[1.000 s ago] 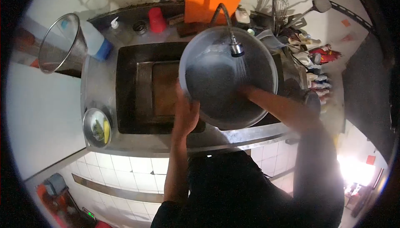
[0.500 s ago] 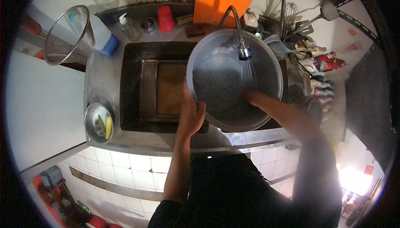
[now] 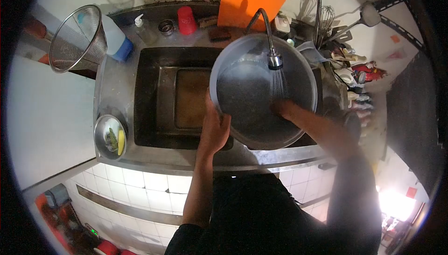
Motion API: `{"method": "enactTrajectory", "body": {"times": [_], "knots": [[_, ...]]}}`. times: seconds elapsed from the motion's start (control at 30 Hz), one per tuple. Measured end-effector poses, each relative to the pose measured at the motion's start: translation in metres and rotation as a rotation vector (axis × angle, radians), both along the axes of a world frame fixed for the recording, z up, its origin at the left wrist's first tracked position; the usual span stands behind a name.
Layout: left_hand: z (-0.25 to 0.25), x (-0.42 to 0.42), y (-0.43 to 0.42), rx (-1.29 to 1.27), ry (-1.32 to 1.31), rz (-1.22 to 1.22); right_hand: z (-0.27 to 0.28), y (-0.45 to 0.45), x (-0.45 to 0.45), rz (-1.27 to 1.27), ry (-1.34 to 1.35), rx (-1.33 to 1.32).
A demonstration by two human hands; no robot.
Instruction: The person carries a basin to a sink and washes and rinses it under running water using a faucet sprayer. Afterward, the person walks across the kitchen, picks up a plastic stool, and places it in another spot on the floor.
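Observation:
A large round metal basin (image 3: 247, 110) is tilted over the right part of the sink, its open side facing me. My left hand (image 3: 217, 127) grips its left rim, the thumb lying over the edge. Water sprays down into the basin from a flexible faucet (image 3: 275, 61). Inside, under the spray, is my right hand (image 3: 283, 109); its fingers are dark and blurred, and whether they hold anything cannot be made out.
Left of the basin lies a deep sink compartment (image 3: 193, 99). A small metal bowl (image 3: 110, 137) with a yellow-handled item and something green stands on the counter's left. Behind are a red cup (image 3: 186, 21), a pump bottle (image 3: 145, 31) and an orange cutting board (image 3: 254, 3). Utensils hang at right.
The view has shifted very slightly. My right hand stays inside the basin under the running water, with little visible movement; my left hand keeps its hold on the rim.

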State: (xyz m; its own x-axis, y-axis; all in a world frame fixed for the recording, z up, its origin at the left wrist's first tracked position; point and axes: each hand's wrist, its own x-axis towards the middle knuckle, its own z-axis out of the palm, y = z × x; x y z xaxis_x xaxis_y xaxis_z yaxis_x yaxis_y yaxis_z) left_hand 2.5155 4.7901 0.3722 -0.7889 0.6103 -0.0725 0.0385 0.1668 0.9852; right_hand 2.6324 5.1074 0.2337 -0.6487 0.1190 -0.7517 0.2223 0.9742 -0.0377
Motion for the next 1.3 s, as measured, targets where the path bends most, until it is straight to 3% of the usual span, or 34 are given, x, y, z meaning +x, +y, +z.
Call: {"method": "enactTrajectory", "body": {"times": [0.27,0.43,0.73,0.93,1.07,1.13,1.3], "knots": [[-0.006,-0.001,-0.004,-0.079,0.047,-0.018,-0.016,-0.002,-0.008,-0.051,-0.031,0.002],[-0.014,-0.003,-0.004,0.063,0.066,-0.008,-0.009,-0.003,-0.009,-0.031,-0.036,0.006],[-0.016,-0.006,-0.005,0.033,0.086,-0.018,-0.017,-0.004,-0.005,-0.029,-0.067,0.037],[-0.001,-0.002,-0.007,-0.016,-0.023,-0.004,-0.016,-0.008,0.000,-0.021,-0.095,0.054],[-0.003,-0.004,-0.008,-0.053,-0.022,-0.019,-0.017,-0.012,0.005,-0.025,-0.101,0.061],[-0.006,-0.005,-0.008,-0.025,0.106,-0.005,-0.019,-0.012,0.005,-0.026,-0.100,0.069],[0.005,-0.004,-0.008,-0.023,0.027,0.004,-0.024,0.004,-0.003,-0.057,-0.081,0.081]]}}
